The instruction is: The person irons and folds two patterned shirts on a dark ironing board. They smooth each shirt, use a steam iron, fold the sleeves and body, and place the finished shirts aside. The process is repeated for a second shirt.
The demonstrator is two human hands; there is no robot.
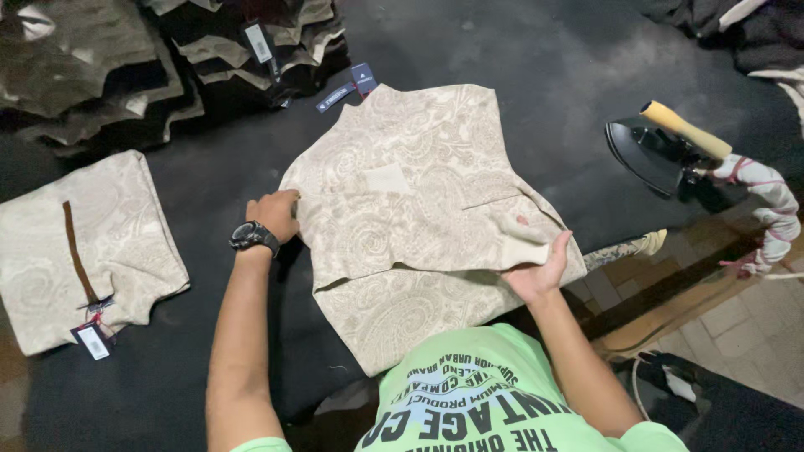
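A cream paisley waistcoat [419, 192] lies flat on the black padded table [226, 360], with dark hang tags [347, 86] at its far collar. My left hand [275, 213], a black watch on its wrist, grips the garment's left edge. At the near right, my right hand [538, 269] holds a lifted corner of the cloth, its pale lining turned up. My green printed shirt fills the bottom of the view.
A folded matching garment [84, 243] with a brown strip and tags lies at the left. Stacks of folded dark and tan clothes [134, 67] sit at the back left. An iron [662, 146] with a yellow handle and wrapped cord stands at the right, near the table edge.
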